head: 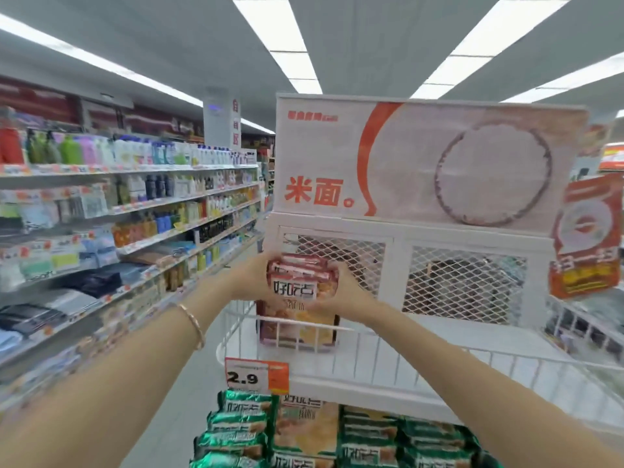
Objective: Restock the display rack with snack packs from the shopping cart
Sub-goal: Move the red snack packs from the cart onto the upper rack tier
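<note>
A stack of red and pink snack packs (300,292) stands upright at the left end of the white display rack's top shelf (422,363), behind its low wire rail. My left hand (251,280) grips the stack's left side and my right hand (347,292) grips its right side, both near the top of the packs. The lower tier holds green snack packs (371,440) and one pale pack (305,430). The shopping cart is out of view.
A white mesh back panel (466,285) and a large rice-and-noodle sign (422,163) rise behind the shelf. A 2.9 price tag (257,375) hangs on the shelf front. Store shelving with bottles (135,197) lines the aisle at left. An orange poster (587,238) hangs at right.
</note>
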Demonstrator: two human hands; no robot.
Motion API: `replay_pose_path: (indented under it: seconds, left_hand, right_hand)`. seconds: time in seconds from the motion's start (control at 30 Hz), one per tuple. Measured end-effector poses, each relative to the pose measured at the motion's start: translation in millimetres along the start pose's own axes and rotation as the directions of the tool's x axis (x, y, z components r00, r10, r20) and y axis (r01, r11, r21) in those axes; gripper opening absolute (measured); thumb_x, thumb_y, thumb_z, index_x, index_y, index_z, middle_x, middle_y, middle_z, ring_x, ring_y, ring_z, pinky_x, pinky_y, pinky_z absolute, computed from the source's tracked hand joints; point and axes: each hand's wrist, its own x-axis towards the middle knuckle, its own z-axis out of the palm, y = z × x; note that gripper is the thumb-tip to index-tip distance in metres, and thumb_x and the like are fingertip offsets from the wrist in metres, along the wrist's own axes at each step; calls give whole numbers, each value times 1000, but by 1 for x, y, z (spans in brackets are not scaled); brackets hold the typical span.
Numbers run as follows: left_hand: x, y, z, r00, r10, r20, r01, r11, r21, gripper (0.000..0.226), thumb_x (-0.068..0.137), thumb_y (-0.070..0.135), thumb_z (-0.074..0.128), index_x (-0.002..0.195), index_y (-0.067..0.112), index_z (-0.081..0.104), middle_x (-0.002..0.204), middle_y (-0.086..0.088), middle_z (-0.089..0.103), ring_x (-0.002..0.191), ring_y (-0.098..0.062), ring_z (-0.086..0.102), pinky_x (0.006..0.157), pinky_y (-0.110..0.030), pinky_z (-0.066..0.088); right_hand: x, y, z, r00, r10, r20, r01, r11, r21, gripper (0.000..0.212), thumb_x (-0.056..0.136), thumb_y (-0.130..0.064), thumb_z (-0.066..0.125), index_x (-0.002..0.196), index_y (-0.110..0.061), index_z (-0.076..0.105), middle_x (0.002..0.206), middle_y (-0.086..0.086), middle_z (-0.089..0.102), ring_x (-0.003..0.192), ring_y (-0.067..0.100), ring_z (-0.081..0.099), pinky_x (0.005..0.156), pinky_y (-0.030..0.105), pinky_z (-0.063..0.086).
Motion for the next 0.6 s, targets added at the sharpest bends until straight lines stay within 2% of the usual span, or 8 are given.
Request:
replay_pose_path:
  seconds: [0.07,0.1,0.17,0.2,0.27,0.37,0.5,0.6]
  left_hand:
    - [3,-4,2,999,4,43,-10,987,162,107,61,47,92,149,28,32,150,0,40,131,-22,46,109,-36,39]
    - [4,-5,1,998,12,57,-26,966,256,116,62,58,87,155,31,22,161,-1,23,145,-25,29,117,-40,27]
    - [7,-6,0,992,44,117,-94,882,461,134,55,82,70,159,37,-2,166,3,-14,154,-23,-10,123,-49,0]
    - [10,-5,0,986,50,157,-127,838,530,138,52,88,65,157,38,-10,164,3,-21,152,-22,-17,122,-51,-6]
    - [14,-6,3,980,44,196,-152,802,577,136,58,82,71,157,38,-12,166,4,-16,153,-19,-11,124,-50,-3]
    - [13,-5,1,983,50,177,-143,815,562,129,64,70,79,159,34,0,167,7,5,153,-17,10,123,-37,12]
    - [8,-18,-6,986,46,163,-126,841,526,126,63,69,80,159,36,6,166,11,14,150,-16,21,122,-38,23]
    - [5,-27,-13,988,22,154,-107,815,570,124,63,69,79,159,35,8,165,11,16,150,-16,21,122,-41,25]
  right_hand:
    - [11,12,-2,991,1,134,11,996,-88,109,66,-28,92,148,-14,22,133,1,51,118,14,55,98,25,46]
    - [16,15,-5,988,-23,151,52,981,-189,115,62,-39,92,150,-16,20,142,2,43,128,18,49,106,31,43]
    - [23,15,-11,971,-114,209,190,900,-392,126,61,-52,88,156,-21,10,159,0,15,148,22,21,121,40,26]
    - [24,14,-13,955,-148,256,251,863,-438,128,65,-51,87,158,-24,3,163,-5,1,152,19,5,124,40,16]
    - [26,14,-19,918,-200,343,348,820,-454,128,69,-49,85,157,-31,-6,165,-11,-8,151,9,-5,125,38,9]
    - [31,18,-24,902,-194,387,362,828,-429,131,69,-47,86,154,-41,-15,164,-16,-12,151,6,-4,125,37,10]
    - [40,34,-4,961,-60,270,135,954,-268,158,45,-62,89,145,-44,-32,163,-11,-18,153,15,0,124,45,16]
    - [49,36,12,951,56,304,-3,985,-170,170,32,-65,91,141,-45,-39,165,-5,-13,153,20,8,122,48,22]
